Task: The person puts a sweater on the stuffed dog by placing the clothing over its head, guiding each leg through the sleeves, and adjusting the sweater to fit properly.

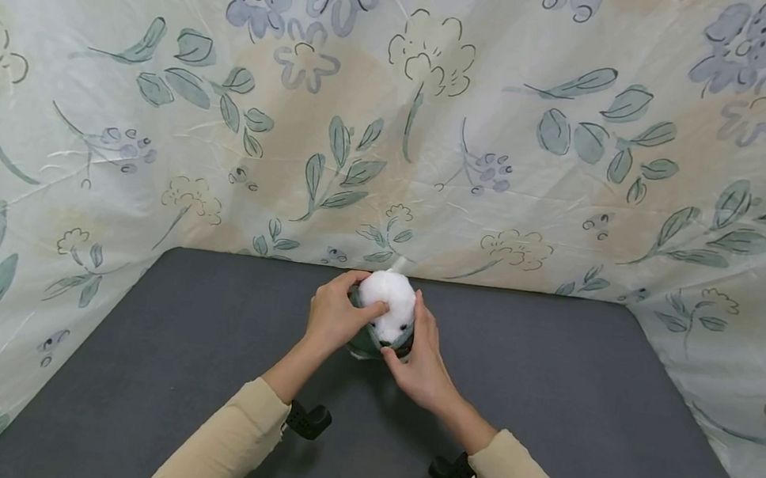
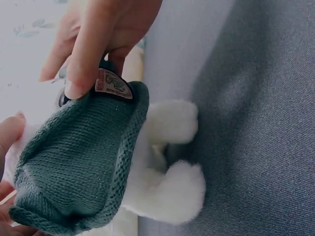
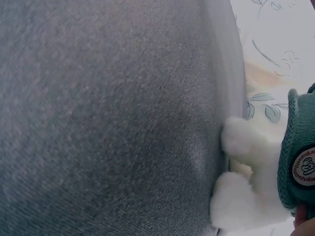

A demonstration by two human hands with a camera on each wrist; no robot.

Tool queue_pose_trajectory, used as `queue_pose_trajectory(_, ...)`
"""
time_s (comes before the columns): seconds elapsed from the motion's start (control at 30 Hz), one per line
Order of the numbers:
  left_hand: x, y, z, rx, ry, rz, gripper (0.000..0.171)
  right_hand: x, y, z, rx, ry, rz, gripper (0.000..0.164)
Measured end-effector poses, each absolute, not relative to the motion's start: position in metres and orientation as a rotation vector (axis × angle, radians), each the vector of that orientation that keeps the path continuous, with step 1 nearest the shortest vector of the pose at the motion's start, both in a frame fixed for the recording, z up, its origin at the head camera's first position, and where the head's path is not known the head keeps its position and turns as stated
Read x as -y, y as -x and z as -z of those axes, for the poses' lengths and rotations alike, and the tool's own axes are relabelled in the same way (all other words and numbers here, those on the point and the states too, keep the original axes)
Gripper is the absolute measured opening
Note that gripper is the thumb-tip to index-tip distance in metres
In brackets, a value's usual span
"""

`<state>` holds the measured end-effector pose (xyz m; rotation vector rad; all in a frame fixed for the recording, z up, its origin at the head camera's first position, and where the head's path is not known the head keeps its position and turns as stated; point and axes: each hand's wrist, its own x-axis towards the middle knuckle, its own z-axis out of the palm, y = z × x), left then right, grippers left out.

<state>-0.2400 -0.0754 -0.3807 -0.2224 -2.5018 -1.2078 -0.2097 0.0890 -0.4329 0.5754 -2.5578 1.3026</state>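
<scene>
A fluffy white plush animal (image 1: 388, 297) in a green knitted sweater (image 2: 88, 152) is near the far edge of the table, its head toward me. My left hand (image 1: 340, 312) holds it from the left, thumb laid across the white head. From the right, my right hand (image 1: 427, 360) grips it, thumb at the sweater's front below the face. In the left wrist view, right-hand fingers (image 2: 83, 69) pinch the sweater beside a sewn patch (image 2: 114, 84). Two white legs (image 3: 236, 201) show beneath the sweater, close to the tabletop. A round badge (image 3: 305, 167) sits on the knit.
The dark grey table (image 1: 162, 339) stretches out around both hands. Behind it and at both sides hangs a pale floral curtain (image 1: 427, 117). A black wrist camera (image 1: 309, 421) is strapped to the left wrist, and another black camera (image 1: 451, 473) to the right.
</scene>
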Motion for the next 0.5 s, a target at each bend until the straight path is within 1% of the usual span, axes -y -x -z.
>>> queue_pose_trajectory(0.27, 0.0764, 0.2418, 0.3800, 2.505, 0.222, 1.212, 0.048, -0.0905, 0.2111, 0.4344, 2.519, -0.641, -1.252, 0.095)
queue_pose_trajectory(0.5, 0.0762, 0.2409, 0.3793, 2.509, 0.222, 1.212, 0.047, -0.0891, 0.2119, 0.4362, 2.486, -0.619, -1.258, 0.097)
